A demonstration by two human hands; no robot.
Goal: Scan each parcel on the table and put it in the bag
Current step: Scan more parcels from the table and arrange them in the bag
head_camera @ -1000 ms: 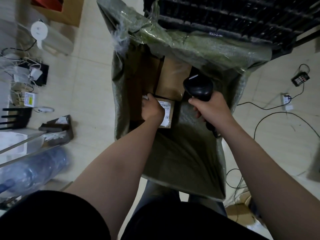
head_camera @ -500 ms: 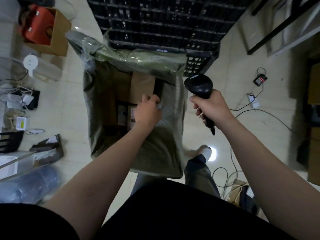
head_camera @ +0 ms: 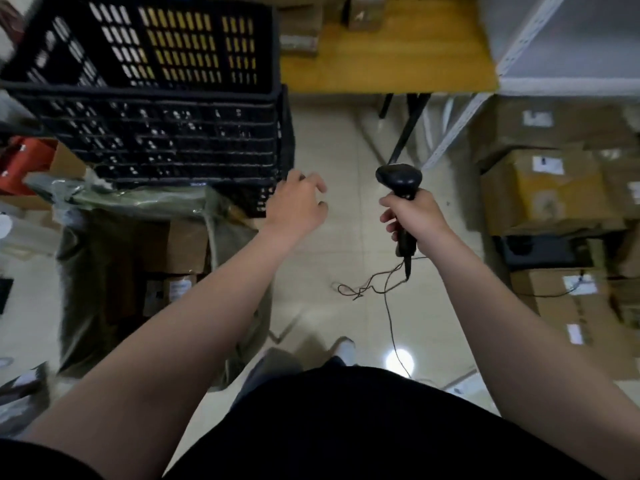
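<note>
Out comes the left hand (head_camera: 298, 202) from the green bag (head_camera: 83, 271), now up beside the black crate (head_camera: 156, 133), its grip spread and empty. The right hand (head_camera: 414, 216) has the scanner (head_camera: 399, 178) upright, grip wrapped round the handle, cable (head_camera: 381, 285) trailing to the floor. Brown parcels (head_camera: 187, 244) sit inside the bag, lower left; more boxes (head_camera: 298, 36), blurred, sit on the yellow tabletop (head_camera: 388, 64) ahead.

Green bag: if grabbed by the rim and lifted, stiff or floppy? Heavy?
Probably floppy: the green bag looks like thin film, and its rim is crumpled and sagging beside the black crate. Likely heavy for its look, as several cardboard parcels sit inside. If pushed, it would probably deform around them rather than slide as one piece.
</note>
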